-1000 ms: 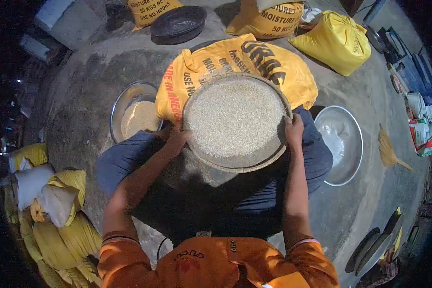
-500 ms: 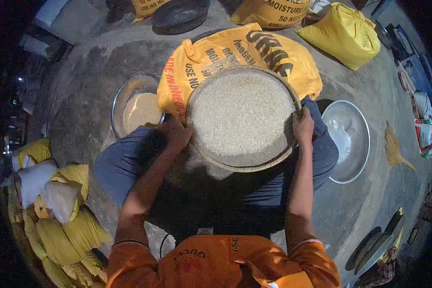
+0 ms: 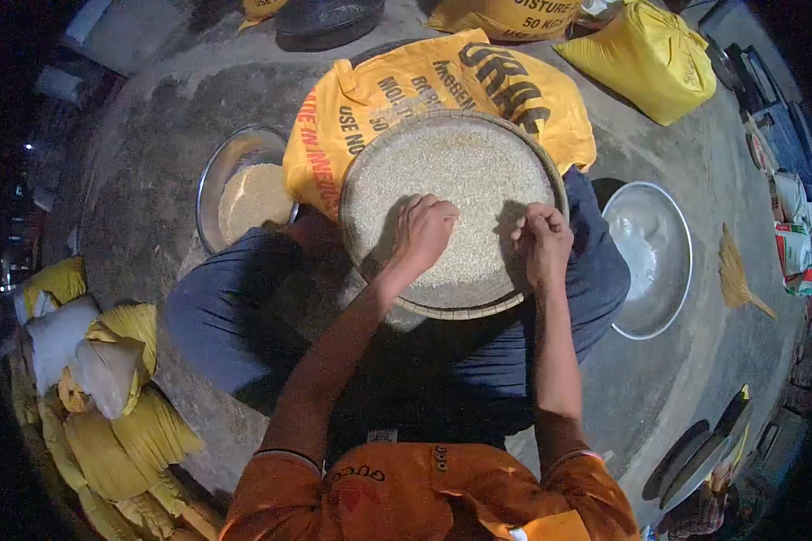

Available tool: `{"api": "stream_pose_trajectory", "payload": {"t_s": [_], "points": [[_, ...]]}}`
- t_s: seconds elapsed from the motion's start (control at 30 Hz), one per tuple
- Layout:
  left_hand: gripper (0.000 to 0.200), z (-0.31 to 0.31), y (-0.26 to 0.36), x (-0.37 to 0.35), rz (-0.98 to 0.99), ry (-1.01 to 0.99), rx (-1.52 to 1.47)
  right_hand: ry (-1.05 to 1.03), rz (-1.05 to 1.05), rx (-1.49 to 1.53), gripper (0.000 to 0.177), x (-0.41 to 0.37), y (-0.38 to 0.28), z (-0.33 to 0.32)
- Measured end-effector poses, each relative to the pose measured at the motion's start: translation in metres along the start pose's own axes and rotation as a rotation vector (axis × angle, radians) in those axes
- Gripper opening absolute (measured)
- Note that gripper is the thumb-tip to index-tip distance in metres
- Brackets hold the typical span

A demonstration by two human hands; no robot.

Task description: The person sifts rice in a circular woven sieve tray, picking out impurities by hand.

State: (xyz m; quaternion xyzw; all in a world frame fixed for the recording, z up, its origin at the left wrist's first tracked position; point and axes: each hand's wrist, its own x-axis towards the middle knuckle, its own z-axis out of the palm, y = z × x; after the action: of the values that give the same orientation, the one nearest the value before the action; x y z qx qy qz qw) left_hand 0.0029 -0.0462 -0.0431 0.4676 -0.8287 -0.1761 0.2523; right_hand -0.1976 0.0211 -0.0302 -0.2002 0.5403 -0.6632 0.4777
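A round woven winnowing tray rests across my lap, spread with pale grains that look like rice. Over its left-centre part is my left hand, fingers curled together close above the grains. My right hand is over the tray's right side, its fingertips drawn into a pinch. Whatever may be between the fingers of either hand is too small to make out. Neither hand grips the rim. Beyond the tray, an orange printed sack lies against its far edge.
To the left stands a metal basin with tan grain. A shiny basin sits right of my knee, with a small broom farther out. A yellow sack lies at the far right; several sacks are piled left.
Both hands have let go of the tray's rim and moved in over the grains, the left one farther inward. The tray now rests on my lap without being held.
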Motion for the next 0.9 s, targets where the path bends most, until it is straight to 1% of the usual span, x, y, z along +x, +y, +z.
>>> {"api": "stream_pose_trajectory", "payload": {"t_s": [0.03, 0.13, 0.23, 0.37, 0.47, 0.6, 0.67, 0.77, 0.9], "points": [[0.008, 0.001, -0.001, -0.001, -0.034, -0.029, -0.019, 0.004, 0.032, 0.031, 0.007, 0.001, 0.003, -0.002], [0.01, 0.001, 0.002, -0.005, -0.032, -0.038, -0.018, 0.012, 0.035, 0.045, 0.008, 0.009, -0.008, 0.001], [0.012, 0.005, 0.003, -0.006, -0.037, 0.004, -0.013, 0.003, 0.043, 0.011, 0.009, 0.01, -0.005, 0.001], [0.013, 0.006, 0.005, -0.006, -0.042, -0.012, 0.007, -0.031, 0.073, -0.046, 0.008, 0.007, 0.0, 0.002], [0.013, 0.01, 0.005, -0.005, -0.031, -0.014, 0.018, -0.025, 0.086, 0.019, 0.007, 0.005, 0.0, 0.004], [0.006, 0.014, 0.005, -0.002, -0.017, 0.009, 0.087, -0.009, 0.079, -0.02, 0.007, 0.009, 0.006, 0.005], [0.005, 0.015, 0.004, -0.002, -0.011, 0.019, 0.097, -0.038, 0.081, -0.006, 0.006, 0.01, 0.009, 0.005], [0.003, 0.008, 0.001, 0.0, -0.031, 0.021, 0.048, -0.037, 0.104, -0.042, 0.006, 0.012, 0.01, 0.008], [0.004, -0.008, -0.008, 0.002, -0.062, 0.077, -0.015, -0.053, 0.117, -0.042, 0.007, 0.01, 0.007, 0.013]]}}
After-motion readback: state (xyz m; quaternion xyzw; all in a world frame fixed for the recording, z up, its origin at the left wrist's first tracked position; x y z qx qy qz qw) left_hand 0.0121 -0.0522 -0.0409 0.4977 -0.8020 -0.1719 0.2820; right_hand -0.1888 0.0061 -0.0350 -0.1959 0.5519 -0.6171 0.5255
